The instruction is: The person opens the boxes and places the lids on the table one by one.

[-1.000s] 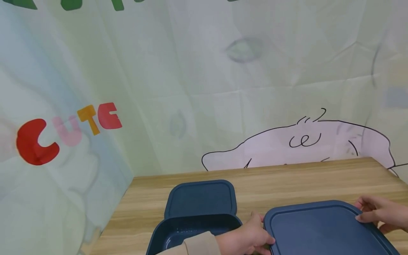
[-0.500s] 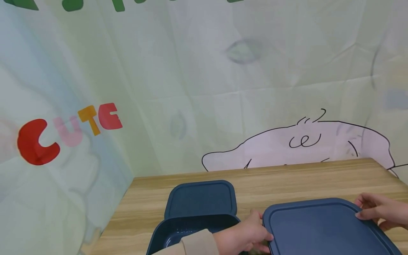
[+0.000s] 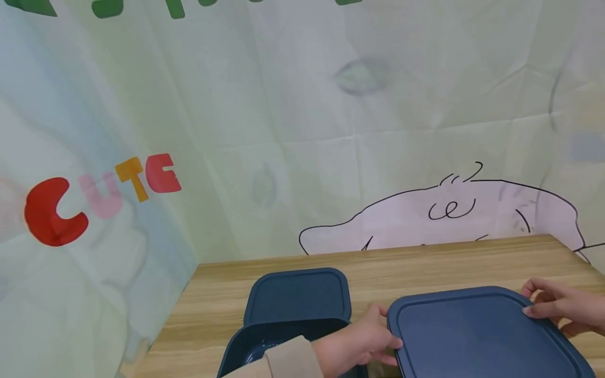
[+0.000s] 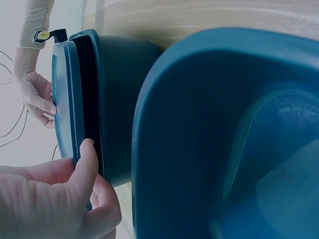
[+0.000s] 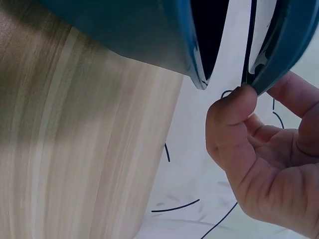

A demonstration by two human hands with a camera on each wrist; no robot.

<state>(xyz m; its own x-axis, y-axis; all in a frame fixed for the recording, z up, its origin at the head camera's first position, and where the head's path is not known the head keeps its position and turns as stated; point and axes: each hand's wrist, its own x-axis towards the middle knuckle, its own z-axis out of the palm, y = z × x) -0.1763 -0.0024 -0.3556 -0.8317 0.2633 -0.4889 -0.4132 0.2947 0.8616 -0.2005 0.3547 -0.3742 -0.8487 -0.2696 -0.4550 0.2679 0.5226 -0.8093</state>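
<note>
A large dark-blue lid (image 3: 477,331) is held between both hands over a box (image 4: 127,109) of the same colour. Between lid and box rim, a dark gap shows in the left wrist view. My left hand (image 3: 361,338) pinches the lid's left edge, thumb on the near side in its own wrist view. At the far right corner, my right hand (image 3: 562,307) pinches the rim between thumb and fingers. The right wrist view shows the lid (image 5: 291,42) tilted away from the box wall (image 5: 134,30). In the head view the lid hides that box.
An open blue box (image 3: 250,341) stands left of the lid, partly behind the left sleeve. Behind it is a smaller blue lid (image 3: 298,296); whether a box lies under it, I cannot tell. The wooden table (image 3: 402,273) ends at a printed cloth backdrop (image 3: 283,131).
The lid and both hands have shifted slightly upward and to the left in the head view. Both hands keep their hold on it. The open box and smaller lid have not moved.
</note>
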